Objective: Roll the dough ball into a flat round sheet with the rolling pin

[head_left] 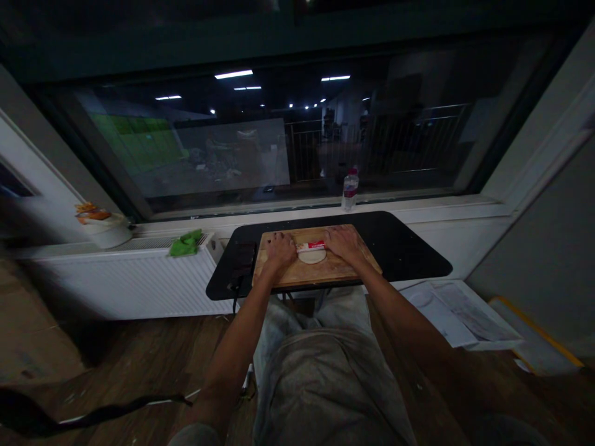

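A wooden board (pixel 339 271) lies on a small black table (pixel 404 248). On the board sits a round, pale disc of dough (pixel 312 256). Across its far edge lies a roller (pixel 310 246) with a red and white wrap. My left hand (pixel 279 249) rests palm down on the roller's left end, fingers stretched forward. My right hand (pixel 343 241) lies flat on its right end in the same way.
A plastic water bottle (pixel 350 189) stands on the window sill behind the table. A green cloth (pixel 186 243) and a white bowl (pixel 108 230) sit on the radiator ledge at left. Papers (pixel 455 310) lie on the wooden floor at right. A dark device (pixel 245 255) lies on the table's left end.
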Tool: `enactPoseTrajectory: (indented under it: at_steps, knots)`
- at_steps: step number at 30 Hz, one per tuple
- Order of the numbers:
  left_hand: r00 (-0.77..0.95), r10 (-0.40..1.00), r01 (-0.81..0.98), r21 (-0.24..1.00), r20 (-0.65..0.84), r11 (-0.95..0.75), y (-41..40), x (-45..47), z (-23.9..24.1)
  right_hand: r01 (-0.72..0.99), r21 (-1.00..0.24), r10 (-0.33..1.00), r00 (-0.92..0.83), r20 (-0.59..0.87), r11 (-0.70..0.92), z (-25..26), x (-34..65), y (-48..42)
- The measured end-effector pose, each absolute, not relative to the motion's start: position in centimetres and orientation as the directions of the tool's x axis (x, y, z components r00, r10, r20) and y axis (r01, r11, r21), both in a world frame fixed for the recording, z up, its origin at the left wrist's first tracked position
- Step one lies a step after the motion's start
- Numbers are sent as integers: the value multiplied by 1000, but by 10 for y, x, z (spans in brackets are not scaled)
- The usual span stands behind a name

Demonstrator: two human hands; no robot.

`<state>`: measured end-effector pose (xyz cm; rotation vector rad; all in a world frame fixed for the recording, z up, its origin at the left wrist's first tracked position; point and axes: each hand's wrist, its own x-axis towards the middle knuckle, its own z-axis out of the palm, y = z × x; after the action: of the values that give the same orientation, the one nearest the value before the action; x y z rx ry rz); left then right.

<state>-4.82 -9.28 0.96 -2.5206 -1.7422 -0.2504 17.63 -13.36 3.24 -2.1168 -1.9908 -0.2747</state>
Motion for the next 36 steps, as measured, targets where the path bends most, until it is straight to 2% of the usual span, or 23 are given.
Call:
enactPoseTrajectory:
  at_steps: [3,8,27,36]
  knots:
    - [278,943,954,59,183,-293,-97,-47,11,996,-54,954,81,288,-68,31,176,-138]
    - [295,935,951,38,199,-308,-103,-48,13,996,-55,954,79,289,-66,26,176,-144]
    - [260,942,953,99,211,-286,-115,-50,8,995,-71,950,86,300,-68,17,177,-159]
    - [309,924,934,110,224,-339,-122,-55,3,995,-64,954,95,286,-80,24,169,-182]
